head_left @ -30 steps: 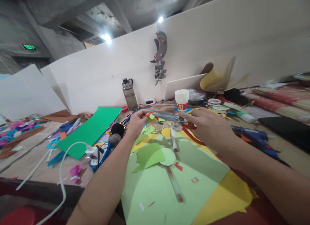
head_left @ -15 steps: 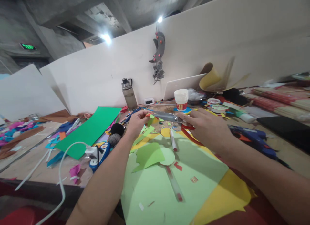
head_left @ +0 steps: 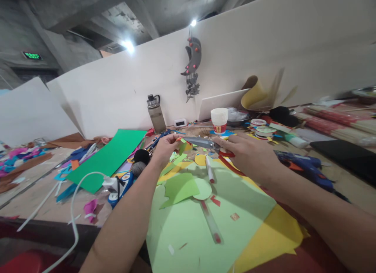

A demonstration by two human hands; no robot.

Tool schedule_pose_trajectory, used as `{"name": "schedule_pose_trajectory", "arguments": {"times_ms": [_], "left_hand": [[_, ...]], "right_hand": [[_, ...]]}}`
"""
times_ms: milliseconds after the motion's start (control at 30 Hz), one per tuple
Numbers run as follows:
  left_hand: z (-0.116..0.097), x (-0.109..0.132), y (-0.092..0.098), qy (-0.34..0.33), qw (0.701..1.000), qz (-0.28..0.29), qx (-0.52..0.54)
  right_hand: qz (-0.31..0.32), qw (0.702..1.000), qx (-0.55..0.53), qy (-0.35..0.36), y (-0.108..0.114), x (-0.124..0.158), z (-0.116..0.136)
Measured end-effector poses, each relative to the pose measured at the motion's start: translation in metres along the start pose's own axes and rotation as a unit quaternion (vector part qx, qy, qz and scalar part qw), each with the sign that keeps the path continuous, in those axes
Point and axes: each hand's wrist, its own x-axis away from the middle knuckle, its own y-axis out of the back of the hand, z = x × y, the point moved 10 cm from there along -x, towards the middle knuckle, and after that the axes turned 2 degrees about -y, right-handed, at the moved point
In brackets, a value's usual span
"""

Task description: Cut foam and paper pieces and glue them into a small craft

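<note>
My left hand (head_left: pixel 167 148) pinches a small piece of green, yellow and red felt or paper (head_left: pixel 185 147). My right hand (head_left: pixel 245 149) grips the red handles of a pair of scissors (head_left: pixel 202 142), whose blades point left and reach the piece. Whether the blades are parted is hard to tell. Below the hands lies a large pale green sheet (head_left: pixel 182 226). On it rest a jagged brighter green scrap (head_left: pixel 180 190), a pale green disc (head_left: pixel 202 189), a white marker with a red end (head_left: pixel 209 169) and a translucent stick with a red end (head_left: pixel 210 221). A yellow disc (head_left: pixel 200 160) sits just beyond.
A water bottle (head_left: pixel 156 114) and stacked paper cups (head_left: pixel 219 121) stand at the back. On the left are a green sheet (head_left: pixel 108 159) and a power strip (head_left: pixel 120 188) with a white cable. A blue glue gun (head_left: pixel 305 167) and black slab (head_left: pixel 346 157) lie right.
The scissors and the small piece are tilted slightly differently. Both hands remain in nearly the same place, and the view has shifted a little.
</note>
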Motion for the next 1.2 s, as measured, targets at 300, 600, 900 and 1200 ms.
{"name": "schedule_pose_trajectory", "arguments": {"times_ms": [300, 600, 900, 1200], "left_hand": [[0.005, -0.002, 0.003, 0.010, 1.000, -0.001, 0.000], [0.002, 0.000, -0.003, 0.009, 1.000, 0.008, 0.012], [0.003, 0.002, -0.006, 0.009, 1.000, 0.021, -0.001], [0.005, 0.004, -0.013, -0.001, 1.000, 0.016, -0.004]], "right_hand": [[0.015, 1.000, 0.001, -0.006, -0.007, 0.001, -0.003], [0.046, 0.997, -0.023, -0.050, -0.014, -0.001, -0.008], [0.079, 0.969, -0.184, -0.145, -0.044, 0.001, -0.029], [0.159, 0.972, -0.085, -0.148, -0.059, 0.008, -0.031]]}}
